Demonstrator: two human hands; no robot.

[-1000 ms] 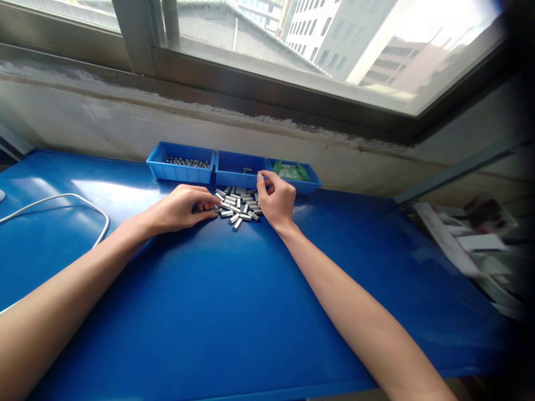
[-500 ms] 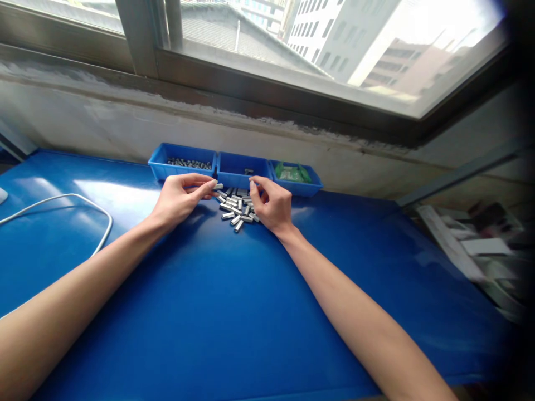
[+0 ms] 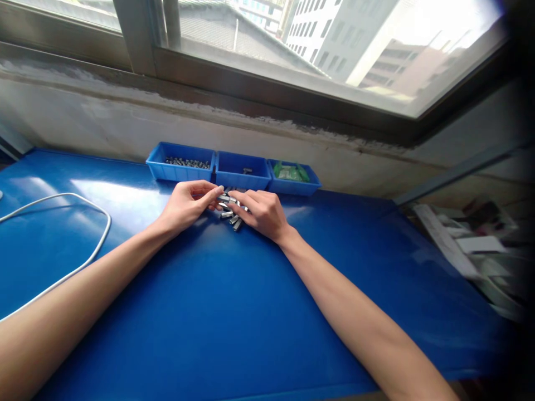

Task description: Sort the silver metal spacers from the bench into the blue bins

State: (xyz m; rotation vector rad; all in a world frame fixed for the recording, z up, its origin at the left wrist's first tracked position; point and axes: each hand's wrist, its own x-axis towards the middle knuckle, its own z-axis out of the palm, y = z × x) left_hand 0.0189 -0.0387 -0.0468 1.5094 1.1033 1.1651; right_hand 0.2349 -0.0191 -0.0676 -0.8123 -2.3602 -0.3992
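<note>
My left hand (image 3: 188,203) is closed, with thumb and fingertips pinching a shiny hex standoff (image 3: 224,198) that points to the right. My right hand (image 3: 263,211) meets the standoff's right end, its thumb and index finger pressed together there. Whatever small part those right fingertips hold is too small to name. Beneath both hands lies a loose pile of similar metal standoffs (image 3: 236,224), partly covered by the right fingers.
Three blue bins stand along the wall: the left bin (image 3: 179,174) holds many small metal parts, the middle bin (image 3: 242,179) a few pieces, the right bin (image 3: 295,186) a green-and-clear plastic bag. A white cable (image 3: 107,220) curves across the blue table (image 3: 200,323) on the left.
My left hand has picked a standoff from the pile and lifted it, then brought it lower and rightward. My right hand has moved left to the standoff's end.
</note>
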